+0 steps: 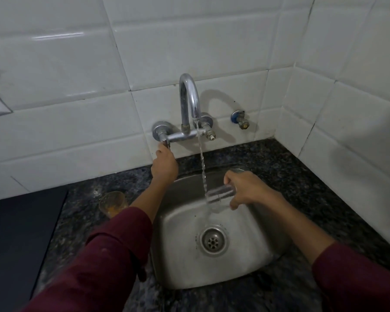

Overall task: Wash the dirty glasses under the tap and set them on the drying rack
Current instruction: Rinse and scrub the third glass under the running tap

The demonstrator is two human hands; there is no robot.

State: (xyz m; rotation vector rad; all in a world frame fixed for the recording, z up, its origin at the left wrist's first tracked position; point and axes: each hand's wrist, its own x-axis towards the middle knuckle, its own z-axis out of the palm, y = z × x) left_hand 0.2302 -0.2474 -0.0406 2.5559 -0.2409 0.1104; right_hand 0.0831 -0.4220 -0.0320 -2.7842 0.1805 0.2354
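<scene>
A chrome tap [189, 102] on the tiled wall runs a thin stream of water into the steel sink [252, 255]. My right hand [250, 189] grips a clear glass [218, 195] lying on its side, its mouth under the stream. My left hand [164, 164] reaches up and pinches the tap's left handle [166, 143]. A second glass [112, 202] with orange residue stands upright on the dark granite counter left of the sink, partly hidden by my left sleeve.
A dark flat slab [20, 235] covers the counter at far left. A small blue-collared valve [240, 119] sticks out of the wall right of the tap. Speckled counter [302, 176] wraps the sink up to the corner walls. No drying rack shows.
</scene>
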